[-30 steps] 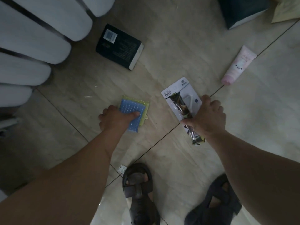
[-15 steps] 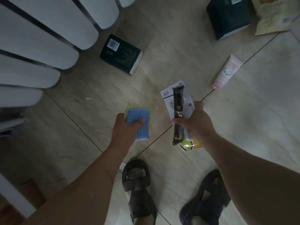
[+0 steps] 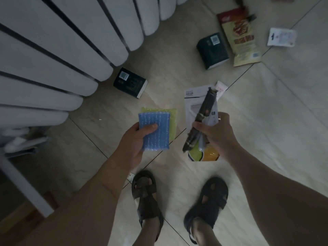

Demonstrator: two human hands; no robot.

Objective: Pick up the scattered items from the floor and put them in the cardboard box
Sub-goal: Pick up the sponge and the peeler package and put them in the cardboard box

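Observation:
My left hand (image 3: 132, 144) grips a blue and yellow-green sponge pack (image 3: 157, 128), thumb on top, lifted off the floor. My right hand (image 3: 215, 134) holds a white carded peeler package (image 3: 195, 105) together with a dark stick-shaped packet (image 3: 202, 114), both raised above the tiles. A pink tube (image 3: 221, 87) peeks out behind the package top. On the floor lie a dark box (image 3: 130, 82), a second dark box (image 3: 213, 50), a tan snack bag (image 3: 239, 36) and a white card (image 3: 282, 37). No cardboard box is in view.
A white ribbed radiator (image 3: 62, 50) fills the upper left. My sandalled feet (image 3: 147, 197) stand on beige floor tiles (image 3: 275, 112). A white frame and papers sit at the left edge (image 3: 21, 141).
Both hands rose from the floor with their items, the sponge pack in my left and the peeler package in my right. The view lifted, revealing more items at the upper right.

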